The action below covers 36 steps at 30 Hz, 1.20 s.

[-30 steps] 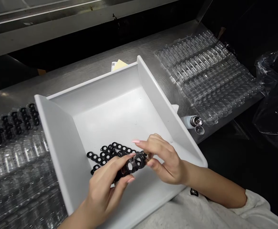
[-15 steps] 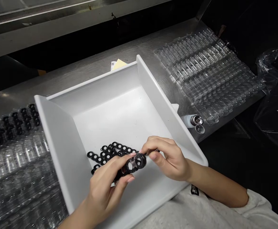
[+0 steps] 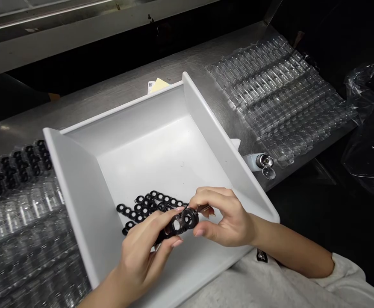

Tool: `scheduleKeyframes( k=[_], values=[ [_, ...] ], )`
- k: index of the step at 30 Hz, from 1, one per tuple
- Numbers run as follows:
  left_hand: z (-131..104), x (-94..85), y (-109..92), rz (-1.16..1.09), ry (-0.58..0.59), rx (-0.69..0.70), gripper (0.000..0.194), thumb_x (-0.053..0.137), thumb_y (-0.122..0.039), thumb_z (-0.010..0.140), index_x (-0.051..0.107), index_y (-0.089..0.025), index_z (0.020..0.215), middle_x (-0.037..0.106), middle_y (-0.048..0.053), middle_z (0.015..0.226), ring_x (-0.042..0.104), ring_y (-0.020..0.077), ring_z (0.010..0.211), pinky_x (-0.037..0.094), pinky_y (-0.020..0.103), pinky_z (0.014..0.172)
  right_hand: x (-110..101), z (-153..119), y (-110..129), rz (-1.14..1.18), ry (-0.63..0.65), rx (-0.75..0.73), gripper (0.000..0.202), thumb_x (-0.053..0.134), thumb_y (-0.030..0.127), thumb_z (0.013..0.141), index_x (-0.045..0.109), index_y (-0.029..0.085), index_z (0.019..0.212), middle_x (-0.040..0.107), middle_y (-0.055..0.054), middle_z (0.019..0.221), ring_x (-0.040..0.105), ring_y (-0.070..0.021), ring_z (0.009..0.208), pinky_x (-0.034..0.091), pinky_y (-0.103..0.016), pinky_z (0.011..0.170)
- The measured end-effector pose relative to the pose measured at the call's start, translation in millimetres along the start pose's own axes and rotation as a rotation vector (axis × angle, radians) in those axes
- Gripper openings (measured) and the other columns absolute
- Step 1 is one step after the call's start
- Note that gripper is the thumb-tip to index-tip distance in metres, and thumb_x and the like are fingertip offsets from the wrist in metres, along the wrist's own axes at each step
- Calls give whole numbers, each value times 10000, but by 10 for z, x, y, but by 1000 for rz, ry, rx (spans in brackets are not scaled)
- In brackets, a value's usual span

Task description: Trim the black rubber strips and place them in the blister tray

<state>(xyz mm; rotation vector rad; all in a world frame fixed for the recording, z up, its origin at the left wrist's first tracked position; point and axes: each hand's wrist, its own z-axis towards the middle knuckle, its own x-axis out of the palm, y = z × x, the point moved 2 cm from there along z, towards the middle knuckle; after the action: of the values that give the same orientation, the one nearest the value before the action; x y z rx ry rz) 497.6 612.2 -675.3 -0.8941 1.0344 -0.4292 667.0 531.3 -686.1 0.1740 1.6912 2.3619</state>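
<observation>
My left hand [image 3: 140, 252] is closed around a black part with round holes [image 3: 178, 225], thumb below and fingers above. A ring at the part's right end faces up toward me. My right hand [image 3: 230, 218] is right beside that ring, index fingertip near its upper edge and thumb held a little away. Between its curled fingers runs a thin metal tool [image 3: 203, 208], perhaps tweezers, its tip at the ring. Whether the tip touches the ring I cannot tell. Behind my left hand, several black strips with holes [image 3: 142, 209] lie in a pile.
Both hands work over a white tray [image 3: 74, 201] on a metal table [image 3: 116, 92]. Clear plastic blister trays [image 3: 279, 98] lie at the right; others, partly filled with black parts [image 3: 20, 162], at the left. A small bottle with an open metal top [image 3: 254, 162] stands beside the tray.
My right thumb has come away from the fingers and dropped lower, leaving a gap. The ring end of the black part has turned more toward me. My left hand has barely moved.
</observation>
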Motion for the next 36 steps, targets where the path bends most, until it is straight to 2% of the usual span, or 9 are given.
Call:
scheduleKeyframes(
  k=[8, 15, 20, 22, 24, 27, 30, 33, 36],
  values=[
    [-15, -14, 7, 9, 8, -8, 282, 501, -239, 972, 527, -161, 1242, 637, 49, 811, 583, 112, 645, 468, 192, 571, 10, 5, 12, 44, 31, 44, 321, 599, 435, 922, 530, 167, 760, 408, 47, 624, 350, -56, 505, 333, -195, 441],
    [-9, -2, 20, 9, 3, -4, 292, 509, -221, 967, 525, -157, 1251, 627, 37, 793, 556, 102, 619, 454, 193, 549, -36, 1, 31, 138, 58, 219, 293, 594, 411, 910, 534, 178, 744, 331, 92, 507, 311, -51, 428, 286, -193, 395],
    [-11, 12, 85, 104, -6, -13, 375, 570, -155, 920, 545, -202, 1291, 676, 87, 996, 618, 165, 857, 514, 280, 753, -63, -5, 33, 127, 60, 332, 254, 622, 380, 901, 563, 173, 766, 396, 80, 530, 340, -55, 440, 313, -193, 407],
    [-10, -8, 134, 148, -73, -157, 445, 606, -199, 903, 531, -261, 1337, 584, 126, 1296, 549, 248, 1183, 487, 408, 964, -39, -19, 33, 38, 74, 264, 204, 620, 307, 910, 556, 176, 768, 429, 73, 549, 357, -56, 447, 319, -195, 418],
    [-12, -25, 197, -19, -170, -375, 532, 600, -286, 914, 443, -298, 1421, 412, 131, 1499, 408, 289, 1371, 425, 490, 1070, 6, -21, 48, -163, 106, 59, 134, 600, 191, 913, 567, 169, 785, 467, 60, 561, 385, -65, 466, 324, -219, 455],
    [0, 62, 267, -681, -92, -697, 539, 572, -427, 920, 458, -218, 1404, 552, 179, 1369, 603, 272, 1188, 534, 448, 961, 100, -15, 75, -572, 174, -300, 146, 563, 53, 882, 605, 159, 791, 488, 39, 541, 396, -98, 501, 276, -279, 498],
    [39, 138, 235, -1034, 78, -854, 435, 722, -443, 808, 656, -125, 1096, 717, 144, 983, 710, 217, 847, 595, 360, 787, 162, -12, 66, -751, 275, -429, 181, 514, 49, 895, 647, 155, 832, 478, 29, 524, 390, -122, 502, 229, -305, 491],
    [73, -48, 184, -976, -35, -791, 309, 784, -370, 758, 695, -148, 953, 726, 78, 817, 707, 178, 745, 604, 307, 715, 147, -29, 33, -697, 283, -400, 228, 489, 31, 888, 650, 136, 1008, 499, 27, 556, 419, -125, 508, 261, -294, 495],
    [30, -617, 279, -600, -374, -654, 282, 761, -349, 781, 719, -191, 1011, 743, 59, 851, 713, 179, 748, 622, 314, 693, 90, -46, -2, -602, 174, -317, 293, 537, -5, 849, 612, 141, 1091, 526, 29, 589, 437, -117, 517, 305, -280, 514]
  ],
)
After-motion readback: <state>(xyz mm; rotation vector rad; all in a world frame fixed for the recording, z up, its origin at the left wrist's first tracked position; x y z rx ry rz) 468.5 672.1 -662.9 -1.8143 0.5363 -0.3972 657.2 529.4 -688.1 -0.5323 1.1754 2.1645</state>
